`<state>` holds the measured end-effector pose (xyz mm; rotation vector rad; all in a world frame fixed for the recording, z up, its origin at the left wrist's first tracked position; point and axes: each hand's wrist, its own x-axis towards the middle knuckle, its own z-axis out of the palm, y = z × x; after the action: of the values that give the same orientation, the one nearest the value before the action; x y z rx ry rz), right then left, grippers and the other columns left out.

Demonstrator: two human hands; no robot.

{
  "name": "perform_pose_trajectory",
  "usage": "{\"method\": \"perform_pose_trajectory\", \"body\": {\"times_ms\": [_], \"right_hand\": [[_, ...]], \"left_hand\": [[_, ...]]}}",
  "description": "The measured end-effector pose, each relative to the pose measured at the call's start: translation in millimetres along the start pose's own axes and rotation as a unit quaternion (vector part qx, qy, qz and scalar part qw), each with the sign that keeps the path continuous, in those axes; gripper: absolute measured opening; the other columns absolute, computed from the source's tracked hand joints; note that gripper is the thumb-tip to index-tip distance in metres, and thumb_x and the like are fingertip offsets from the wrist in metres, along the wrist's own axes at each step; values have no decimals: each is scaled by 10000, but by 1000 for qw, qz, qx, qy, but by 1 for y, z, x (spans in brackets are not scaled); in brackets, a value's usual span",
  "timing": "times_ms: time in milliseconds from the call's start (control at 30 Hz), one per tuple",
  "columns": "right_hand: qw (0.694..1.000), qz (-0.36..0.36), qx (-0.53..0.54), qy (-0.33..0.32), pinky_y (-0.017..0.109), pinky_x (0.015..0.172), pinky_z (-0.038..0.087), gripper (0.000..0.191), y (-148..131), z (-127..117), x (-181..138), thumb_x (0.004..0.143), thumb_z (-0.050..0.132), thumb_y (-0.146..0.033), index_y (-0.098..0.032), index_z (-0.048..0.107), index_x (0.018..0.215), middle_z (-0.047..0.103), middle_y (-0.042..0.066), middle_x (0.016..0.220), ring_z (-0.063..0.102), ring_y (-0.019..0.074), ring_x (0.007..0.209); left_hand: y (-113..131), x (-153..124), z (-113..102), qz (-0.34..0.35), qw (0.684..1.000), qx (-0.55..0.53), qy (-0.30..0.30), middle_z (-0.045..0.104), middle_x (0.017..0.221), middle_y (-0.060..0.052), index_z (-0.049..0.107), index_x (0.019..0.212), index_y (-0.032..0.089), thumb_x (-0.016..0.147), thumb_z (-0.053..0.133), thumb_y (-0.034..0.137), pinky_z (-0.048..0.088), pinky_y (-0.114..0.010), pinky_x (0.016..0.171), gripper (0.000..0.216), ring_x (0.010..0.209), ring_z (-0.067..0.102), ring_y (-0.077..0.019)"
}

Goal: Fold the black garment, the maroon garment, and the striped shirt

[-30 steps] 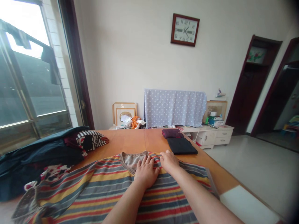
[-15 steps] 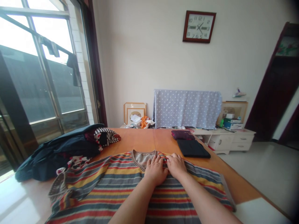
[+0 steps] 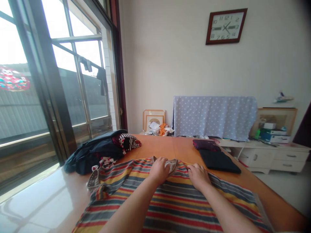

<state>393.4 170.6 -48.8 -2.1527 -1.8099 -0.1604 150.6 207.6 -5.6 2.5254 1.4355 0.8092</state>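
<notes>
A striped knit sweater [image 3: 179, 204] in red, yellow, grey and dark blue lies spread on the wooden table, its neckline pointing away from me. My left hand [image 3: 158, 170] rests palm down on the left side of the collar, thumb apart from the fingers, covering part of the neck opening. On the shoulder just right of the collar lies my right hand [image 3: 198, 176], its fingers slightly bent and touching the fabric. Both hands look open. One sleeve is bunched at the left; the other slopes down to the right.
A heap of dark clothes [image 3: 97, 155] lies at the table's left. A folded black garment [image 3: 220, 160] and a rolled purple one [image 3: 206, 144] sit at the far right. Beyond the table [image 3: 165, 144] stand a white cabinet [image 3: 289, 158] and a dotted cloth cover [image 3: 213, 116].
My hands have moved apart across the sweater: the left toward the left side of the collar, the right outward along the shoulder. The view has turned to the left.
</notes>
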Motion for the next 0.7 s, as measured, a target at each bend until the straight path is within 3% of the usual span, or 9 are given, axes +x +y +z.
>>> {"method": "perform_pose_trajectory", "body": {"times_ms": [100, 200, 267, 367, 533, 700], "right_hand": [[1000, -3, 0, 3, 351, 893, 347, 339, 1, 2, -1, 950, 434, -316, -299, 671, 1193, 622, 86, 1144, 522, 253, 1073], [1000, -4, 1, 12, 349, 877, 346, 344, 3, 4, -2, 955, 421, -321, -297, 675, 1187, 618, 89, 1154, 520, 254, 1064], [1000, -6, 2, 14, 348, 877, 345, 345, 3, 5, -1, 954, 420, -319, -300, 675, 1185, 618, 88, 1155, 520, 253, 1061], [1000, -7, 5, 12, 346, 891, 340, 344, 4, 7, 0, 951, 422, -314, -299, 672, 1187, 620, 86, 1141, 519, 251, 1070], [1000, -12, 3, 22, 338, 900, 330, 332, 6, 10, 2, 951, 430, -324, -293, 672, 1177, 622, 87, 1113, 521, 241, 1062], [1000, -11, -5, 23, 332, 908, 319, 323, 7, 12, 2, 950, 442, -325, -297, 666, 1182, 621, 83, 1109, 514, 237, 1062]], "left_hand": [[-42, -13, -30, -59, 998, 36, 12, 674, 1168, -119, 656, 1164, 204, 987, 338, 339, 430, -323, 993, 388, 1123, 611, -223], [-82, -26, -50, -91, 994, 64, 7, 667, 1212, -144, 665, 1167, 193, 992, 309, 347, 387, -386, 1047, 426, 1179, 586, -256], [-104, -33, -55, -104, 991, 82, -2, 555, 1411, -146, 619, 1272, 199, 982, 329, 392, 285, -481, 1128, 453, 1349, 450, -297], [-131, -42, -56, -153, 977, 126, -77, 348, 1583, -92, 471, 1448, 237, 960, 292, 572, 175, -564, 1167, 619, 1484, 225, -303], [-155, -47, -53, -172, 966, 147, -125, 204, 1631, -72, 315, 1544, 231, 900, 215, 726, 126, -574, 1178, 819, 1513, 116, -298], [-154, -44, -54, -172, 962, 159, -138, 195, 1632, -77, 320, 1543, 226, 888, 203, 741, 119, -601, 1169, 842, 1511, 121, -310]]}}
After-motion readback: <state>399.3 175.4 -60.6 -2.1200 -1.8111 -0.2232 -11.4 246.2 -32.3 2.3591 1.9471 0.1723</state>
